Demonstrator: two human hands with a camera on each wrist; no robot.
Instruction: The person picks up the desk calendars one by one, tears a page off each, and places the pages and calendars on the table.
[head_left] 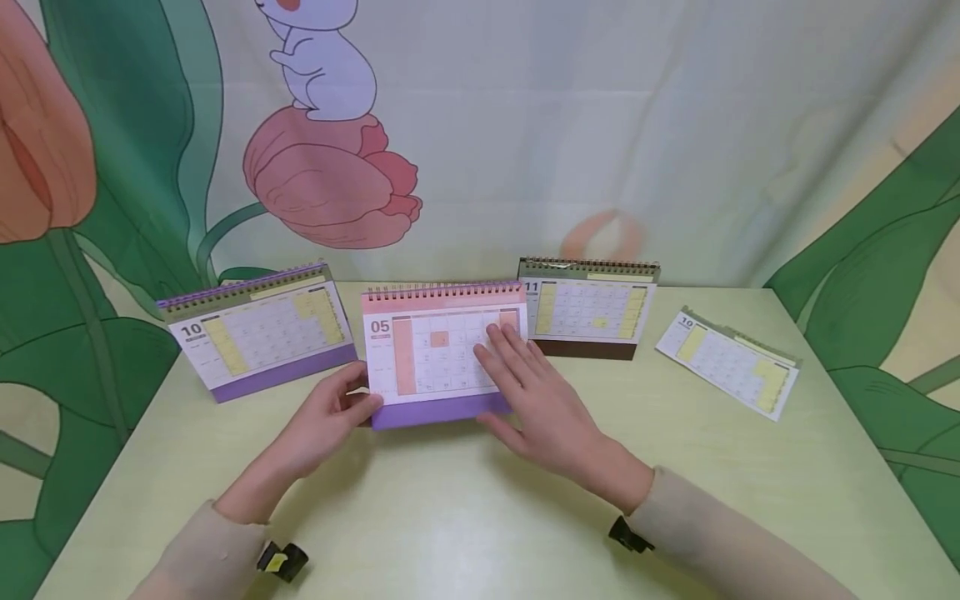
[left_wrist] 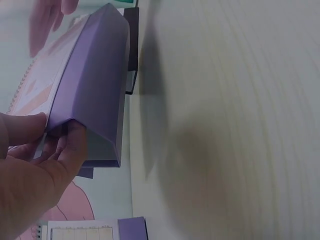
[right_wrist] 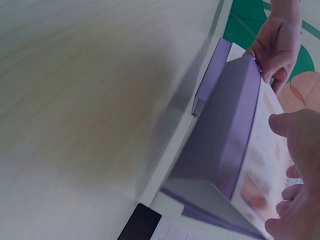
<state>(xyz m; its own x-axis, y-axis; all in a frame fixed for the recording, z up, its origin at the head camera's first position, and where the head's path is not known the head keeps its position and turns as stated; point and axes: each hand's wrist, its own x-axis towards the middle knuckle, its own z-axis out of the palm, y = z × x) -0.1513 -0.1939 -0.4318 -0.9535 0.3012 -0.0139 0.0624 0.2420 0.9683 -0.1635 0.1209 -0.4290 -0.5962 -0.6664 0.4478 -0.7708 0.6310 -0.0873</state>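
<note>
A spiral-bound desk calendar (head_left: 450,358) with a pink 05 page and a purple stand is in front of me in the head view. My left hand (head_left: 330,408) grips its lower left corner, the thumb on the front and the fingers curled behind the edge. In the left wrist view the purple base (left_wrist: 95,75) is tilted up, with shadow on the table below it. My right hand (head_left: 540,400) lies over the right part of the page with its fingers straight. In the right wrist view those fingers (right_wrist: 300,195) are close over the page.
A purple-based calendar (head_left: 262,329) showing 10 stands at the left. Behind, to the right, is a brown-based calendar (head_left: 592,308) showing 11. A loose calendar page block (head_left: 727,362) lies flat on the table (head_left: 480,533) at the right. A printed curtain (head_left: 480,150) hangs behind.
</note>
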